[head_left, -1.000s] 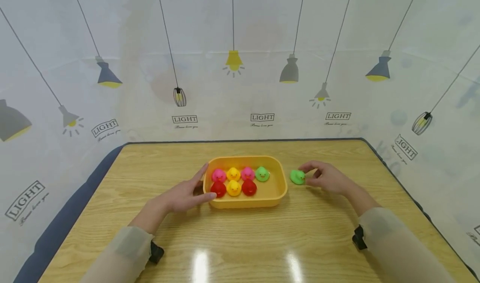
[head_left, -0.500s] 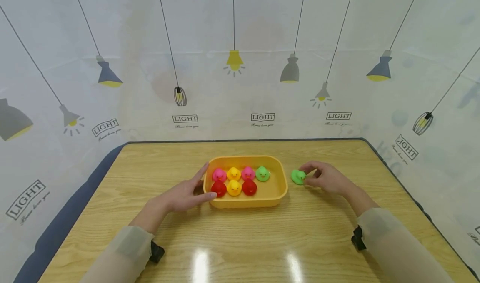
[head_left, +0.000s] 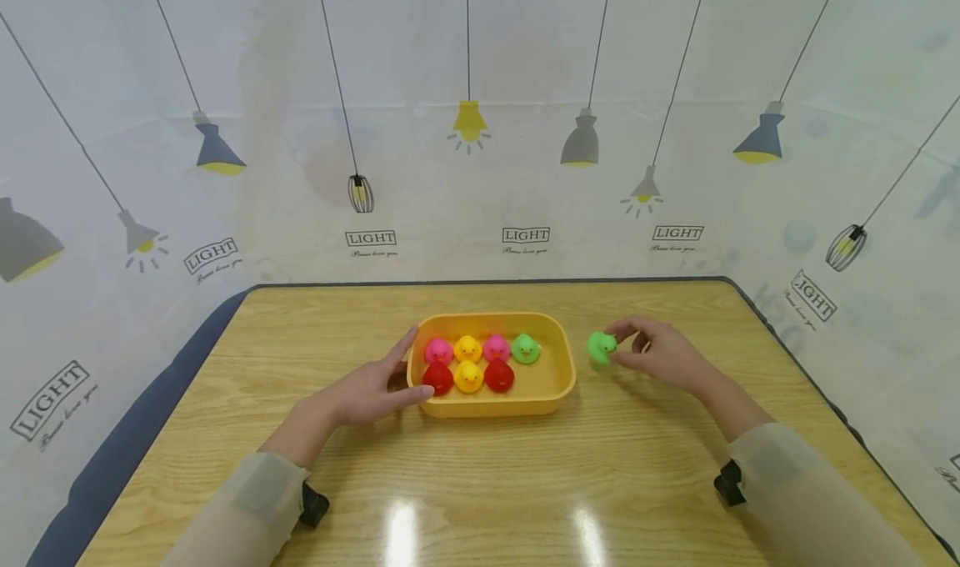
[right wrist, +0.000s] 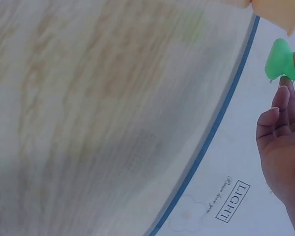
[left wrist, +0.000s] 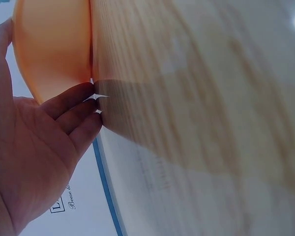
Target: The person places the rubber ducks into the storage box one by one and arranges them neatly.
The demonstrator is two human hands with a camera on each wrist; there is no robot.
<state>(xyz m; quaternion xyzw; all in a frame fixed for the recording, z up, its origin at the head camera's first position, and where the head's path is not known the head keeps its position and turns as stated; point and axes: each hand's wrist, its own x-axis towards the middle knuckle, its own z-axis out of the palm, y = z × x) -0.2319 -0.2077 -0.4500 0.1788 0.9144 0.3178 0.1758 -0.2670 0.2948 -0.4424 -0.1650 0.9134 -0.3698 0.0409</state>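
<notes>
A yellow plastic tray (head_left: 491, 408) with toy ducks in it stands on the table. At the tray's left end my left hand (head_left: 371, 390) holds it, thumb over the near rim and index finger at the far corner. Other fingers of that hand (left wrist: 44, 142) lie against its outer wall in the left wrist view. Right of the tray, my right hand (head_left: 663, 354) pinches a green toy duck (head_left: 600, 348) between thumb and fingertips, just above the tabletop. In the right wrist view the same green duck (right wrist: 279, 60) shows at the fingertips.
Inside the tray are two pink ducks, two yellow ducks, two red ducks and a green duck (head_left: 525, 348). The tray's right end shows bare floor. A wooden table (head_left: 480, 475) extends around it. Behind rises a lamp-printed backdrop (head_left: 525, 192).
The green duck, on the table half a second ago, has come up off it in my right hand and tipped more upright. My left hand and the tray have stayed put.
</notes>
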